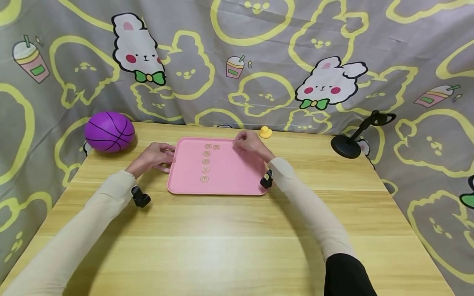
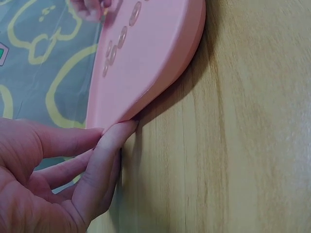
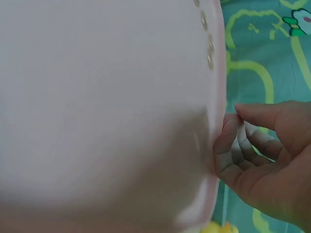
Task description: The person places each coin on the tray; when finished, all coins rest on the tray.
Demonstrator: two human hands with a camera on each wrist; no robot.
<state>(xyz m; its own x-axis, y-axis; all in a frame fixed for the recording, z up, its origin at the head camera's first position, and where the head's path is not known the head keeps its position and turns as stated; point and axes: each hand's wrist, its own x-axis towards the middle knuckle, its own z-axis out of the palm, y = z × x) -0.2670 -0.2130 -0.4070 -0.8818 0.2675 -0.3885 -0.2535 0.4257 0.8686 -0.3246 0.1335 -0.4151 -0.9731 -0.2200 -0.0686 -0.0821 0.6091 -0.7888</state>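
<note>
A pink tray (image 1: 237,181) lies on the wooden table, with several round gold-coloured coins (image 1: 205,161) on its left half. Most of them form a column, and one sits beside the top coin. My left hand (image 1: 155,156) pinches the tray's left rim between thumb and fingers, as the left wrist view shows close up (image 2: 63,170). Over the far edge of the tray, right of the top coins, is my right hand (image 1: 249,144). Its fingers (image 3: 224,138) bend toward the thumb close to the rim; I cannot tell whether a coin is between them.
Behind the tray's far right corner stands a yellow rubber duck (image 1: 265,132). A purple ball (image 1: 110,132) sits at the table's back left, and a black stand (image 1: 346,146) at the back right. A patterned curtain (image 1: 207,74) hangs behind the table (image 1: 229,242).
</note>
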